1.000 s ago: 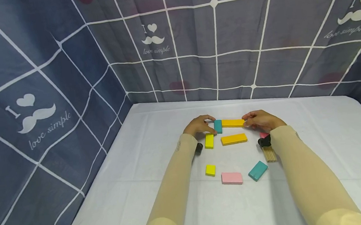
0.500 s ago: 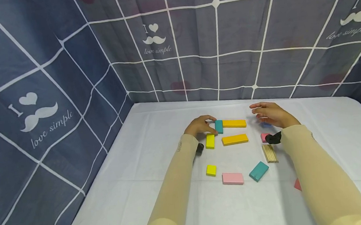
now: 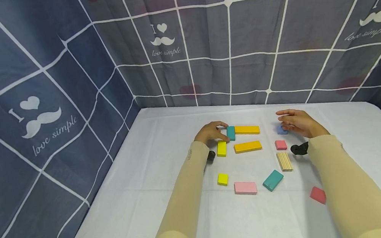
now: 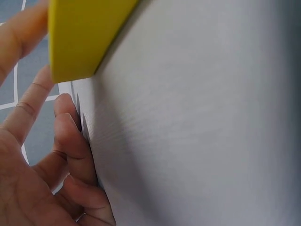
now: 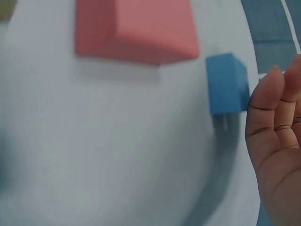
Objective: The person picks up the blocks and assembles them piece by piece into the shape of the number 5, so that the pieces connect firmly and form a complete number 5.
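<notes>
At the far side of the table my left hand pinches a teal block, thumb at its near end and a finger at its far end. An orange block lies end-on against the teal one. In the left wrist view a yellow block covers part of that hand's fingers, and the teal block is hidden. My right hand is held with relaxed fingers beside a small blue block. The right wrist view has this blue block close by the fingers.
Toward me from the row lie a second orange block, a small yellow block, a pink block and a tilted teal block. On the right are a red block, a ridged wooden block and another red block.
My right hand has let go of the orange block's right end and moved right to the blue block, uncovering the red blocks. My left hand has stayed at the teal block.
</notes>
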Tool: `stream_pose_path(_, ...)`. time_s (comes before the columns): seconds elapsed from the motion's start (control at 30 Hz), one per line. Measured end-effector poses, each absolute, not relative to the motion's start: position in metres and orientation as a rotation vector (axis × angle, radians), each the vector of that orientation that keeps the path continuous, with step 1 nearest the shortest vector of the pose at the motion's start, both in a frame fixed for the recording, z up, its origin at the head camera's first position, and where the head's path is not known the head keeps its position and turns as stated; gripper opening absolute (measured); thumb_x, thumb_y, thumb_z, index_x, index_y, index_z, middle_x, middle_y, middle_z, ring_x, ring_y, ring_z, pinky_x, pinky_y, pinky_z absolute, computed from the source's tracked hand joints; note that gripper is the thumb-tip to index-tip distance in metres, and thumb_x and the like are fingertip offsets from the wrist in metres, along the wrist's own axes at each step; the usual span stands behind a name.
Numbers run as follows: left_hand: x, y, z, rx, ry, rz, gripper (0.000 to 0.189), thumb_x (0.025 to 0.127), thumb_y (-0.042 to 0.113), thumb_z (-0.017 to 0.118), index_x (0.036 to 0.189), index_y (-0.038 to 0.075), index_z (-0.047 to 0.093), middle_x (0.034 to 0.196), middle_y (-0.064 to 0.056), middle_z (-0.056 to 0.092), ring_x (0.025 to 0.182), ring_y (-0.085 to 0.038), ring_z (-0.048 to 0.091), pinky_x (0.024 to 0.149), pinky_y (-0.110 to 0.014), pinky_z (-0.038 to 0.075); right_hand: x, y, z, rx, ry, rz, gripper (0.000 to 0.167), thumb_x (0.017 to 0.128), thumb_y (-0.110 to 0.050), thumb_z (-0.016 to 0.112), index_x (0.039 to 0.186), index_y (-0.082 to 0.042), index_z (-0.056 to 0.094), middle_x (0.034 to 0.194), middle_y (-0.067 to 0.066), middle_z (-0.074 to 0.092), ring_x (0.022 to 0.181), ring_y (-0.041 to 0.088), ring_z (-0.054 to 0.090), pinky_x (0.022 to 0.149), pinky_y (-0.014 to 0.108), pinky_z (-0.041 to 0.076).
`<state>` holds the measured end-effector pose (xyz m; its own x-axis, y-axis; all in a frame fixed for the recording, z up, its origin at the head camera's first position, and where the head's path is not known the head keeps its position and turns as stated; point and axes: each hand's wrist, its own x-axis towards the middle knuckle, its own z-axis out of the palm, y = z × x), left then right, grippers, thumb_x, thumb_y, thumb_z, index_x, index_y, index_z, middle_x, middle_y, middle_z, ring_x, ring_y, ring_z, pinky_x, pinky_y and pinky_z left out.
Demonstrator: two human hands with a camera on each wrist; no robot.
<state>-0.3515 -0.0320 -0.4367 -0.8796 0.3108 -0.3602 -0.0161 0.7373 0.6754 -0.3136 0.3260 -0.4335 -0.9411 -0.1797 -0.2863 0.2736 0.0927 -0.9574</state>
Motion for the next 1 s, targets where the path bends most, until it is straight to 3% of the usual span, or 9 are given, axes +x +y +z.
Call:
stream_pose_path(0.47,-0.35,-0.029,-0.437,0.197,2.489,0.967,0.063,0.089,0.023,0.091,0.148,0.029,0.068,0.155,-0.007,0.059,0.136,-0.027,0.054,0.119,-0.05,0.042,-0.301,0.353,-0.446,0.18,2.081,-1.8,0.038,0.107,-0.002,0.064,0.095,-0.037,0.076,0.092,-0.013,0.064,0.081,0.006,0.058,0.077,0.019,0.055)
stream_pose_path(0.6,-0.352,-0.029,-0.436,0.178,2.466,0.986,0.064,0.088,0.023,0.092,0.147,0.029,0.068,0.157,-0.008,0.058,0.137,-0.029,0.053,0.12,-0.052,0.041,-0.301,0.356,-0.45,0.17,2.164,-1.694,0.024,0.104,-0.005,0.071,0.121,-0.019,0.077,0.095,-0.014,0.066,0.084,0.006,0.058,0.078,0.019,0.054)
stream_pose_path(0.7,-0.354,-0.03,-0.437,0.165,2.454,1.001,0.064,0.087,0.023,0.093,0.146,0.028,0.069,0.156,-0.008,0.058,0.136,-0.029,0.053,0.12,-0.053,0.041,-0.302,0.357,-0.452,0.154,2.24,-1.602,0.038,0.104,-0.008,0.073,0.14,-0.001,0.066,0.096,-0.015,0.065,0.085,0.007,0.058,0.078,0.02,0.053)
stream_pose_path(1.0,-0.356,-0.03,-0.441,0.148,2.456,0.991,0.064,0.087,0.024,0.093,0.147,0.03,0.069,0.156,-0.007,0.058,0.135,-0.029,0.053,0.12,-0.054,0.041,-0.307,0.353,-0.452,0.121,2.35,-1.427,0.053,0.104,-0.012,0.073,0.146,0.012,0.053,0.103,-0.005,0.061,0.089,0.01,0.057,0.079,0.021,0.053)
